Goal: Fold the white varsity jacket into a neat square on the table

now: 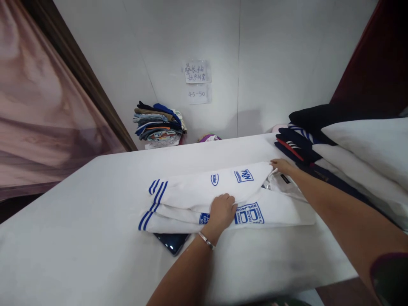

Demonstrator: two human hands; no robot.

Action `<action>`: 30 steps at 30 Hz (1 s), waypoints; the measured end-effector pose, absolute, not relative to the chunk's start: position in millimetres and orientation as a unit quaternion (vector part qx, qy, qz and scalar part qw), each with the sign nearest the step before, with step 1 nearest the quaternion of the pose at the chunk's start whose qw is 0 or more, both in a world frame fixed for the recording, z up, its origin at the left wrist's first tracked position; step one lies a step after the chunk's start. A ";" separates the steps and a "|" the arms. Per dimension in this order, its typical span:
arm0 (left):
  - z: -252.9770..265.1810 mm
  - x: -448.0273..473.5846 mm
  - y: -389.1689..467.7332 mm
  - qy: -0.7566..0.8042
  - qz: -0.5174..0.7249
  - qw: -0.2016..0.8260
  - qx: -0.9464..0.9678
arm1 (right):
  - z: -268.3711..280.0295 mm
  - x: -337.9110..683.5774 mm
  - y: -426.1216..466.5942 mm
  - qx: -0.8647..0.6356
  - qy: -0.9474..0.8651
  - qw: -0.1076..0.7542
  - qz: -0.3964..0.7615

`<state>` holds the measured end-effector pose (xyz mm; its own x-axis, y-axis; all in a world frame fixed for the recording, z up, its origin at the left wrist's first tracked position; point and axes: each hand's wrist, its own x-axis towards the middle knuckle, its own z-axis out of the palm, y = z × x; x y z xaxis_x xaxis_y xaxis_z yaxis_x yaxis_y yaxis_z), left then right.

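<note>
A smooth, pale grey wall (277, 63) stands behind a big white table (79, 229). A shiny pink cloth curtain (38, 102) hangs at left, a dark red cloth (379, 63) at right.

Matt cloth garment (188, 187), shiny metal bracelet (206, 241)

The light in here is soft and rather dim. A faint shadow lies on the pale grey panelled wall (280, 55), and tiny glints dot the glossy dark rectangular device (172, 243). Leftward, the shiny pink fabric curtain (38, 106) looks stretched and blurry.
</note>
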<state>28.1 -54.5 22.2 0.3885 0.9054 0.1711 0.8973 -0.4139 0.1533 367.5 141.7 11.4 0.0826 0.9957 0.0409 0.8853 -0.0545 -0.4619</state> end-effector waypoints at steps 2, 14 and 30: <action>21.2 27.7 -54.1 0.538 0.117 0.017 0.834 | 12.0 368.3 143.9 -0.729 -0.649 0.167 0.144; 23.1 27.2 -53.5 0.536 0.106 0.023 0.837 | 6.1 366.2 131.2 -0.777 -0.586 0.190 0.130; 28.2 30.5 -55.9 0.534 0.095 0.020 0.840 | 11.2 309.2 77.3 -0.614 -0.742 0.223 0.152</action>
<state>30.5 -55.9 28.2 0.4110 0.9012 0.1377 0.8936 -0.4281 0.1348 309.2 77.3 11.2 -0.1464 0.9788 0.1431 0.8432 0.1991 -0.4994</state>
